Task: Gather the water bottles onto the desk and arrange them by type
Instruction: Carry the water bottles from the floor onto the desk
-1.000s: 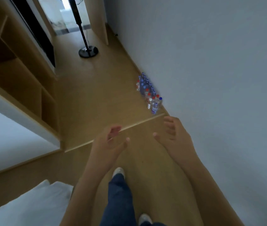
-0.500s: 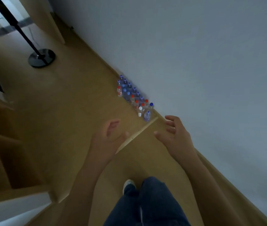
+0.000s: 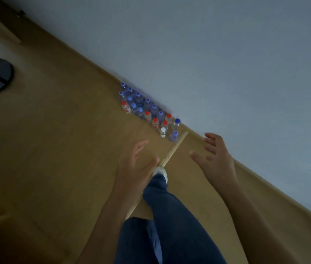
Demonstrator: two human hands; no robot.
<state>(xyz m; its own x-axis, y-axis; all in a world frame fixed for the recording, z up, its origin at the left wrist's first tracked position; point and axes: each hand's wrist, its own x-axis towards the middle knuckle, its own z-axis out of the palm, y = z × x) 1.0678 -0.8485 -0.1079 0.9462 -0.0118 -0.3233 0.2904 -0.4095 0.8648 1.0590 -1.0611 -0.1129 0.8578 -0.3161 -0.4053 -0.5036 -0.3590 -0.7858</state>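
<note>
Empty hands (image 3: 135, 166) near seemingly upright bottles (image 3: 149, 111)

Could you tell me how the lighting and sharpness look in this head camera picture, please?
Head view: dim and bluish, the floor darkening toward the lower left; wide-angle tilt slants the wall; both hands slightly soft; bottles small, caps readable by colour, labels not.

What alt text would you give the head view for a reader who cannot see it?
A cluster of small water bottles with blue, red and white caps stands on the wooden floor against a pale wall. The person's empty left hand and right hand are held open in front of it, one jeans-clad leg stepping forward.
</note>
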